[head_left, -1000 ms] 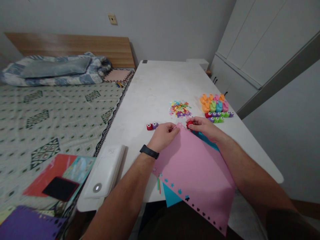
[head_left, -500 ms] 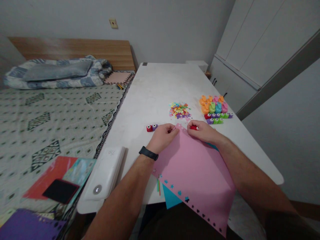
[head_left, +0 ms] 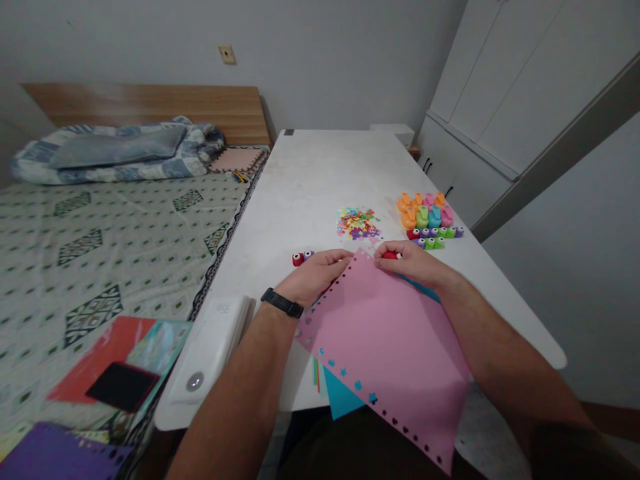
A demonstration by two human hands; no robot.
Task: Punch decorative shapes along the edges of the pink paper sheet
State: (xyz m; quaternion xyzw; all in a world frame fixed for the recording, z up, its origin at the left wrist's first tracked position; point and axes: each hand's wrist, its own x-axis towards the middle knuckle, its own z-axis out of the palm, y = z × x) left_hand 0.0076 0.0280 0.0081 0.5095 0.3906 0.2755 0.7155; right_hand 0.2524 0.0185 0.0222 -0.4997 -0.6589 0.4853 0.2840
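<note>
A large pink paper sheet (head_left: 385, 340) lies tilted on the white table (head_left: 310, 180), with small shapes punched along its edges. My left hand (head_left: 315, 273) grips the sheet's left edge near the top corner. My right hand (head_left: 407, 261) is closed on a small red punch (head_left: 391, 255) at the sheet's top right edge. A blue sheet (head_left: 343, 397) lies under the pink one and shows at the bottom and right. A red punch (head_left: 298, 259) and a purple punch (head_left: 309, 255) sit just left of my left hand.
A pile of colourful paper cut-outs (head_left: 357, 223) lies beyond the hands. Large punches (head_left: 425, 210) and a row of small punches (head_left: 434, 235) stand at the right. A white power bank (head_left: 213, 347) sits on the table's left edge. A bed (head_left: 100, 227) with paper sheets is to the left.
My left hand has slid a little down the pink sheet's left edge, uncovering punched holes. My right hand with the red punch has shifted slightly along the top right edge.
</note>
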